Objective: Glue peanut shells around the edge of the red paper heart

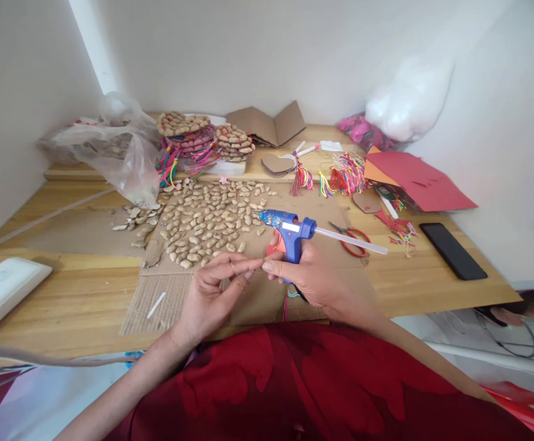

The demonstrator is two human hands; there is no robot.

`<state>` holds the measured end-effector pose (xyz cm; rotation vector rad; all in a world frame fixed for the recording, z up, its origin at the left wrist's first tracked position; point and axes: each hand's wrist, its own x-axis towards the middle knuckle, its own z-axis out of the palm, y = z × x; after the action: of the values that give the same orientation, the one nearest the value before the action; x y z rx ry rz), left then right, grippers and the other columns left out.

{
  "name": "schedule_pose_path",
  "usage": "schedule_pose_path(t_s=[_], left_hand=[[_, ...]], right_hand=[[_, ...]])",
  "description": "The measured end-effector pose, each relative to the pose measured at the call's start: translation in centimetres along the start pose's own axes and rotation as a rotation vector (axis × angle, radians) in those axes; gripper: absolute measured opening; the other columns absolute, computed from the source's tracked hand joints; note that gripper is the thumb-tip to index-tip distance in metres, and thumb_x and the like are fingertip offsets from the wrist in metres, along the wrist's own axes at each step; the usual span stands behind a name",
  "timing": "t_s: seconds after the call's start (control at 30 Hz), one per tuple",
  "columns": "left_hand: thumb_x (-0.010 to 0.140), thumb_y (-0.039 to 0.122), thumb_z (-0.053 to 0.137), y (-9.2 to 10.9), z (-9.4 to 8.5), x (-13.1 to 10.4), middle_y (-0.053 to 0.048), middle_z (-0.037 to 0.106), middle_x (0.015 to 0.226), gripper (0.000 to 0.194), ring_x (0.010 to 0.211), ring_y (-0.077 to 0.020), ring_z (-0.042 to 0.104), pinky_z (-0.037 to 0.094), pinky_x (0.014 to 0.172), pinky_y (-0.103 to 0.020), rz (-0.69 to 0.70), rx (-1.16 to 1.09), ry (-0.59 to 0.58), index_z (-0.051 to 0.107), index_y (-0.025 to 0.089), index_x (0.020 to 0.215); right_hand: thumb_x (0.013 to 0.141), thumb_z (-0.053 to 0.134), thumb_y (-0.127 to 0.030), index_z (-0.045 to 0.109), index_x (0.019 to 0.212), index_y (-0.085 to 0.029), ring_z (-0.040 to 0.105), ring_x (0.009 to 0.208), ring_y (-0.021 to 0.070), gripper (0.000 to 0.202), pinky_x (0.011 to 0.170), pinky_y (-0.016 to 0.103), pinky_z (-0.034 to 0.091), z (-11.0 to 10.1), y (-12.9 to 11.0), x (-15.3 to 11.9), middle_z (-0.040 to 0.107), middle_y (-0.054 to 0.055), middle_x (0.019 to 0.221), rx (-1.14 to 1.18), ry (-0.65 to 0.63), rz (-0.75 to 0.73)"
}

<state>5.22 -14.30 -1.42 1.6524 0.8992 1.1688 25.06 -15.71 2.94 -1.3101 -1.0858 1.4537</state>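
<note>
My right hand is wrapped round the handle of a blue hot glue gun, whose nozzle points left over the cardboard. A clear glue stick sticks out of its back end. My left hand is closed, its fingertips drawn together and meeting my right thumb just left of the handle. Whatever is between them, if anything, is too small to make out. A red-orange piece shows beside the handle, partly hidden. Many loose peanuts are spread on the cardboard sheet beyond my left hand.
Red-handled scissors and a black phone lie right. Colourful tassels, red paper and cardboard hearts lie farther back. Peanut-covered pieces are stacked by a plastic bag. A white device sits left.
</note>
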Motion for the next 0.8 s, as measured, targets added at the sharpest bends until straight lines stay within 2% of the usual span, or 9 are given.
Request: schedule_pose_path(t_s=[0.2,0.33,0.43,0.53,0.67,0.8], left_hand=[[0.094,0.017,0.070,0.1,-0.3,-0.1,-0.005,0.078,0.095,0.027,0.088,-0.0169,0.071,0.056,0.079,-0.028,0.076,0.060,-0.028,0.086,0.032,0.108],[0.093,0.010,0.065,0.0,-0.6,0.0,-0.004,0.076,0.096,0.036,0.089,-0.0159,0.069,0.055,0.081,-0.029,0.259,0.194,-0.059,0.084,0.033,0.114],[0.092,0.012,0.069,-0.1,-0.9,0.1,-0.005,0.077,0.101,0.035,0.093,-0.0187,0.070,0.056,0.086,-0.034,0.330,0.347,0.002,0.082,0.030,0.119],[0.093,0.019,0.074,0.0,-0.9,0.0,-0.006,0.080,0.102,0.029,0.094,-0.0203,0.071,0.057,0.087,-0.035,0.240,0.368,0.083,0.081,0.028,0.120],[0.093,0.025,0.079,0.3,-0.4,-0.2,-0.003,0.081,0.102,0.031,0.086,-0.0171,0.072,0.058,0.083,-0.032,0.077,0.168,0.089,0.080,0.030,0.124],[0.088,0.026,0.085,0.5,0.2,-0.1,-0.002,0.082,0.100,0.037,0.092,-0.0181,0.071,0.057,0.088,-0.033,0.151,0.126,0.089,0.079,0.032,0.125]], right_hand=[[0.072,0.079,-0.026,0.056,0.093,-0.026,0.059,0.071,0.0157,0.031,0.077,0.033,0.048,-0.1,0.2,0.0,0.063,-0.007,0.073,-0.008,-0.025,-0.051],[0.068,0.075,-0.022,0.057,0.091,-0.028,0.050,0.067,0.0142,0.030,0.070,0.031,0.043,0.1,0.0,-0.2,0.056,-0.008,0.074,0.032,0.008,-0.002],[0.071,0.076,-0.022,0.056,0.085,-0.027,0.051,0.068,0.0143,0.024,0.071,0.031,0.044,0.2,-0.2,-0.3,0.057,-0.007,0.073,0.008,-0.004,-0.007],[0.077,0.078,-0.026,0.056,0.085,-0.026,0.055,0.070,0.0148,0.023,0.074,0.032,0.047,0.2,-0.3,-0.4,0.062,-0.006,0.074,0.006,-0.034,-0.040],[0.081,0.079,-0.030,0.058,0.087,-0.026,0.058,0.069,0.0146,0.023,0.074,0.032,0.050,0.1,0.0,-0.3,0.065,-0.006,0.075,-0.053,-0.042,-0.051],[0.083,0.078,-0.027,0.059,0.095,-0.026,0.067,0.079,0.0162,0.023,0.082,0.034,0.054,0.2,1.0,-0.1,0.069,-0.006,0.079,0.017,-0.089,-0.038]])
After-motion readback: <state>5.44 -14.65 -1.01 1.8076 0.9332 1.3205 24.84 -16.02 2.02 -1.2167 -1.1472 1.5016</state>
